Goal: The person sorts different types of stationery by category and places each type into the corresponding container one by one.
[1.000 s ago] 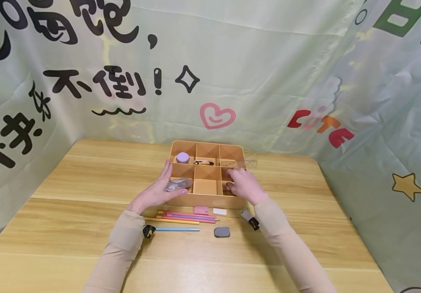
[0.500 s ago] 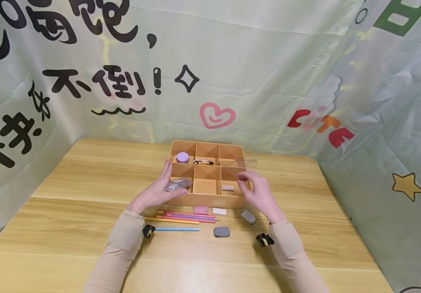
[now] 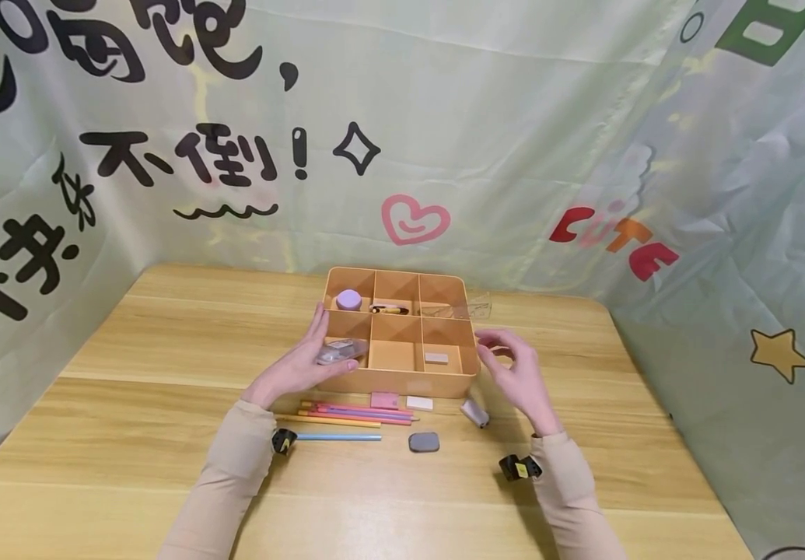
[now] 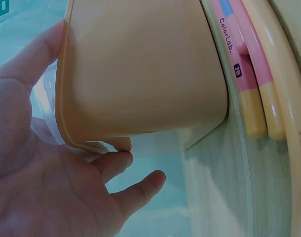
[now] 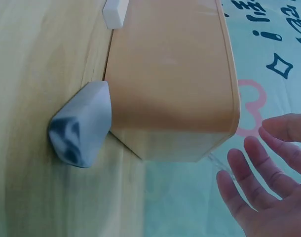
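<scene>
A tan divided organizer box (image 3: pixel 402 383) stands on the table. My left hand (image 3: pixel 293 359) holds its front left corner, thumb at the front rim and fingers along the left wall. Near that thumb, a clear plastic-cased item (image 3: pixel 341 351) lies in the front left compartment; its kind is unclear. My right hand (image 3: pixel 519 376) is just off the box's right side, fingers loosely bent and holding nothing. A small white eraser-like block (image 3: pixel 435 358) lies in the front right compartment. Behind it, a transparent ruler-like piece (image 3: pixel 479 306) sticks out over the right wall.
A purple-lidded jar (image 3: pixel 348 300) and a yellow-black item (image 3: pixel 390 309) occupy back compartments. In front lie several pencils (image 3: pixel 360 414), a blue stick (image 3: pixel 339 438), a pink block (image 3: pixel 384 400), a white block (image 3: pixel 419 404), a grey block (image 3: pixel 475 413) and a dark grey rounded piece (image 3: pixel 424 442).
My right hand has come out of the front right compartment and moved right, beyond the box wall. The white block there is now uncovered. My left hand has stayed put.
</scene>
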Motion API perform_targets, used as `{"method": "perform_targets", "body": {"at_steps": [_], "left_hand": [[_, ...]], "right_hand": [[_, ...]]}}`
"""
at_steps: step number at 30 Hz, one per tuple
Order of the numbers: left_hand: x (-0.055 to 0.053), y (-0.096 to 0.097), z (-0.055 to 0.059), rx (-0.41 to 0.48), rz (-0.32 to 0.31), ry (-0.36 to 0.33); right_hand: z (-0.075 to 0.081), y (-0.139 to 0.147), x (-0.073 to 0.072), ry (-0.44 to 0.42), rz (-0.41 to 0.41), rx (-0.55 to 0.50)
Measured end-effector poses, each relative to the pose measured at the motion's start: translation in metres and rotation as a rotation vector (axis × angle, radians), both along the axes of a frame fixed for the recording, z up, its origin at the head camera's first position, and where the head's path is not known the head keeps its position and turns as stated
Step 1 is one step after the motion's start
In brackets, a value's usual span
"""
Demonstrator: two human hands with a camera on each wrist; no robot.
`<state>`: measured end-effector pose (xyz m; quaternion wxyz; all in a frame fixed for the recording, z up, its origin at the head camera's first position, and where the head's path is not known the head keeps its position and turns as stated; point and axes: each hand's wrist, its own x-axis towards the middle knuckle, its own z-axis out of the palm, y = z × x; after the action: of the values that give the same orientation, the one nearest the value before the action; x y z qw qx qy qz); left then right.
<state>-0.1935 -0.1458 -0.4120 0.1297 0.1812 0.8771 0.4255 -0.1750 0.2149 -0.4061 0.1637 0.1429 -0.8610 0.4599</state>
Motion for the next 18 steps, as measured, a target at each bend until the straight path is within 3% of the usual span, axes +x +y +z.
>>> {"method": "perform_targets", "body": {"at_steps": [7, 12, 18], "left_hand": [[0.000, 0.000, 0.000, -0.005, -0.002, 0.003], [0.000, 0.000, 0.001, -0.002, 0.001, 0.008], [0.000, 0.000, 0.000, 0.012, -0.002, 0.004]], "right_hand": [[-0.006, 0.010, 0.001, -0.090, 0.010, -0.075], [-0.010, 0.015, 0.003, -0.168, -0.016, -0.026], [-0.018, 0.022, 0.002, -0.221, 0.020, 0.035]]}}
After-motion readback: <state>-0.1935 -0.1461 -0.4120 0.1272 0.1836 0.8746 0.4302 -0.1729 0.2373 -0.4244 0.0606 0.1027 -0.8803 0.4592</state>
